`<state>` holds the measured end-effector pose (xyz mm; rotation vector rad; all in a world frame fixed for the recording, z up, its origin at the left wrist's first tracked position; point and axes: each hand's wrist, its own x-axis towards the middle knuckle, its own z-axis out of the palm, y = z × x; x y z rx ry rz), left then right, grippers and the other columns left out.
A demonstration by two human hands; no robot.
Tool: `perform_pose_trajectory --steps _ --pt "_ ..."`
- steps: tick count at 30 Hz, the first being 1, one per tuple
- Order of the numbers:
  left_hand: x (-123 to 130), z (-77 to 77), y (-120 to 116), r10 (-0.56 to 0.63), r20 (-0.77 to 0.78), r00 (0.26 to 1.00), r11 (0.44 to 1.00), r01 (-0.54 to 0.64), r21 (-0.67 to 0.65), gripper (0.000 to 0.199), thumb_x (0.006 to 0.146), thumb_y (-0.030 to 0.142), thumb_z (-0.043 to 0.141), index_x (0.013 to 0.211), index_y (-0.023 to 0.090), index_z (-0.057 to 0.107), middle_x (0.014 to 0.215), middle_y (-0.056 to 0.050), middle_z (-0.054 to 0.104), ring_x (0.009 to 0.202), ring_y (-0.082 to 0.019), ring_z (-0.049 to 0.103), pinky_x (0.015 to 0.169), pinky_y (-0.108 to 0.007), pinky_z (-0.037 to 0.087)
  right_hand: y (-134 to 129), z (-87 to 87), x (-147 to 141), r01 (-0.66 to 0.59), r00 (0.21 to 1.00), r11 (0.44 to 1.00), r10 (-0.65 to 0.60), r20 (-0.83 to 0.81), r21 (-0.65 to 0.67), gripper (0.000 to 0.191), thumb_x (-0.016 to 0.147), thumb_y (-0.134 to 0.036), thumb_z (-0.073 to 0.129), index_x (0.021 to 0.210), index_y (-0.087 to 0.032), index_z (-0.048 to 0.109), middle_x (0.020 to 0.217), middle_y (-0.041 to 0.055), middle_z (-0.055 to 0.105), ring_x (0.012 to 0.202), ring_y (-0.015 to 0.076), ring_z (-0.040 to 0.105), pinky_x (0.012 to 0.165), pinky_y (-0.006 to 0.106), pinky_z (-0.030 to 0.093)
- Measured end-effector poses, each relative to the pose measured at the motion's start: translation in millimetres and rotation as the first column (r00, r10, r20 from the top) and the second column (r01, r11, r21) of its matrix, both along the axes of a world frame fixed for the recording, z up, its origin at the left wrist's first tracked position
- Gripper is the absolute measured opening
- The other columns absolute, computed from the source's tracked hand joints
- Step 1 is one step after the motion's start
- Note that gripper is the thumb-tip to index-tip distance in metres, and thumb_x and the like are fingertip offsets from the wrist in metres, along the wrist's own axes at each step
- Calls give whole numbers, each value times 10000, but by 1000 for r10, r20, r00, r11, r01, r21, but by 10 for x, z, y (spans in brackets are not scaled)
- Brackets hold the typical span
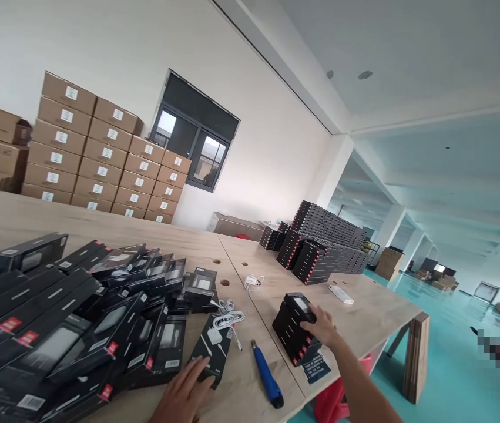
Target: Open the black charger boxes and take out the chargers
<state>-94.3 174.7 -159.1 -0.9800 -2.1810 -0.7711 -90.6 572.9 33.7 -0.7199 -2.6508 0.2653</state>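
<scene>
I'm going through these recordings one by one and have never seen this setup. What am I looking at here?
There is no machine: these are a person's bare hands, and the single picture comes from a camera worn on the head, looking forward and down. On the wooden table lie a pile of black boxes, a white cable and a blue cutter. The left hand rests on a flat black box. The right hand touches a small stack of boxes; whether it grips them is unclear.
</scene>
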Motion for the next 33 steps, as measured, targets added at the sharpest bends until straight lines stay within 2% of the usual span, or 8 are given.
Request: perform_pose_trajectory --steps 3,7,13,19,22,25,28,33 --pt "16 38 23 73 -22 997 997 -73 -15 719 705 104 616 1376 360 588 1520 -41 543 1331 -341 569 1044 -455 546 -238 -266 75 21 983 990 5 -182 137 598 854 -380 575 1434 -237 545 1607 140 357 1499 376 250 1130 627 285" --pt "10 397 206 141 170 975 990 -144 3 519 820 245 613 1335 315 615 1472 -82 582 1352 -355 534 1103 -538 459 -824 -808 235 -262 908 920 337 -248 293 505 892 -348 544 1385 -250 596 1594 110 397 1473 357 328 1146 575 333" --pt "-184 1002 690 -51 697 716 953 -173 248 865 448 200 786 1294 193 603 1653 -204 280 1543 -455 131 1208 -658 130 -1370 -1455 299 -226 974 970 227 -3 88 585 819 -278 618 1401 -237 585 1527 168 485 1420 415 431 1083 612 408" --pt "-582 1364 416 -332 762 555 797 -268 542 341 624 447 644 859 203 617 1195 -212 696 1279 -465 559 976 -632 494 -1405 -1489 329 -177 984 984 177 8 29 500 913 -225 488 1401 -206 594 1468 151 556 1368 340 509 1085 491 431" --pt "-599 1540 108 -515 704 490 670 -282 687 366 757 558 442 805 222 581 991 -161 742 1088 -388 686 847 -591 573 -1425 -1457 357 -162 987 987 162 -20 19 507 921 -199 446 1407 -185 592 1431 151 586 1320 334 540 1070 487 425" --pt "-394 1513 -138 -699 563 441 498 -266 826 423 774 568 431 904 228 646 1053 -143 756 1134 -358 675 943 -603 535 -1415 -1464 367 -152 988 988 152 -25 0 480 920 -203 441 1360 -170 631 1342 159 642 1252 351 569 1024 499 442" --pt "-172 1282 -264 -863 398 312 359 -174 917 599 787 645 412 1122 238 695 1197 -141 737 1282 -378 592 1095 -651 397 -1364 -1480 367 -144 987 987 138 -84 -76 476 932 -236 421 1349 -163 638 1268 165 671 1209 367 584 999 519 459" --pt "-85 916 -253 -899 412 147 399 -109 910 691 789 622 387 1253 201 677 1253 -151 719 1368 -379 523 1151 -665 311 -1464 -1439 479 -399 851 844 194 -489 -359 518 993 -408 377 1389 -164 605 1253 159 687 1206 324 629 1035 472 508"
